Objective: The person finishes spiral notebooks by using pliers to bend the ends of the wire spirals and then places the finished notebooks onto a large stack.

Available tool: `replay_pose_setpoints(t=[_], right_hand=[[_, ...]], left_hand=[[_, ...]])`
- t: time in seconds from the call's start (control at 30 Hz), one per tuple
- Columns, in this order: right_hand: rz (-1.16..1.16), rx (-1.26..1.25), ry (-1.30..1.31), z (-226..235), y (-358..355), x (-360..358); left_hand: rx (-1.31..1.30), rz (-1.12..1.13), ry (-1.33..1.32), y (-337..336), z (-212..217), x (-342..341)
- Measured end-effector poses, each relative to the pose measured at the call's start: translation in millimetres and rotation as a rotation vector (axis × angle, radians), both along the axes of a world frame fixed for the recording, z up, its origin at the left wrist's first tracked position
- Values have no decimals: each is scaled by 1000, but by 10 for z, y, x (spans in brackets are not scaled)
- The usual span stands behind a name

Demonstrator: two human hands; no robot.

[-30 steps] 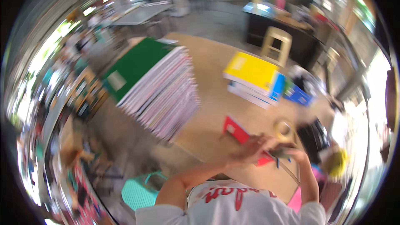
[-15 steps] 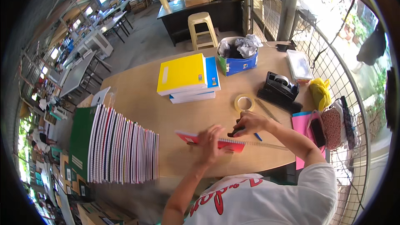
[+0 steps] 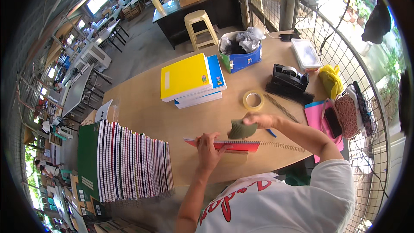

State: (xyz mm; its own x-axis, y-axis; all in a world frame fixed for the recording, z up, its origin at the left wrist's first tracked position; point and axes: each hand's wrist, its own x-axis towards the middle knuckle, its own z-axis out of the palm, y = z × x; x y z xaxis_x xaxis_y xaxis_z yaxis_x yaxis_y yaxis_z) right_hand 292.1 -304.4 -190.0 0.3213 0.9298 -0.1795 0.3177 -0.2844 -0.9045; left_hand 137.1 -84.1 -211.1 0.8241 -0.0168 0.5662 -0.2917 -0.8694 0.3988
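Note:
A red notebook (image 3: 246, 147) stands on its edge near the front of the table, its spine upward. My left hand (image 3: 208, 151) is closed on it, fingers over the spine. A metal spiral wire (image 3: 282, 146) runs through the spine and sticks out to the right. Just above the spine, my right hand (image 3: 260, 121) is closed on an olive-green, ridged pad (image 3: 242, 129); its exact kind cannot be made out. A blue pen (image 3: 271, 133) lies beneath the right wrist. Behind that hand is a roll of yellowish tape (image 3: 253, 100).
Left stands a long row of spiral notebooks (image 3: 133, 164). Yellow and blue books (image 3: 186, 77) are stacked at the back, beside a box of crumpled plastic (image 3: 239, 56). A tape dispenser (image 3: 288, 77), loose spiral wire (image 3: 282, 108), phone (image 3: 333, 121) and yellow bundle (image 3: 330, 81) lie right.
My right hand has turned and the green pad now shows broadly above the spine. My left hand, blurred before, now grips the notebook with bent fingers. The whole view has shifted slightly.

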Motion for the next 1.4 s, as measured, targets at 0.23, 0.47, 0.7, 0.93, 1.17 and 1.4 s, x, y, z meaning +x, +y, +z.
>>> replay_pose_setpoints(t=[0.23,0.47,0.7,0.93,1.17,1.4], right_hand=[[-100,186,593,-255,133,19],[110,-39,-186,-19,344,-109],[211,-183,-558,68,590,-51],[-28,-43,-26,-119,720,-100],[97,-23,-407,-57,918,-84],[-160,218,530,-92,990,-169]], left_hand=[[-119,-6,42,-9,-23,-39],[-144,204,-61,414,10,-79],[-265,100,-43,530,-51,-80],[-330,78,-4,549,-87,-133],[-448,88,24,581,-159,-132],[-435,60,6,614,-173,-142]])
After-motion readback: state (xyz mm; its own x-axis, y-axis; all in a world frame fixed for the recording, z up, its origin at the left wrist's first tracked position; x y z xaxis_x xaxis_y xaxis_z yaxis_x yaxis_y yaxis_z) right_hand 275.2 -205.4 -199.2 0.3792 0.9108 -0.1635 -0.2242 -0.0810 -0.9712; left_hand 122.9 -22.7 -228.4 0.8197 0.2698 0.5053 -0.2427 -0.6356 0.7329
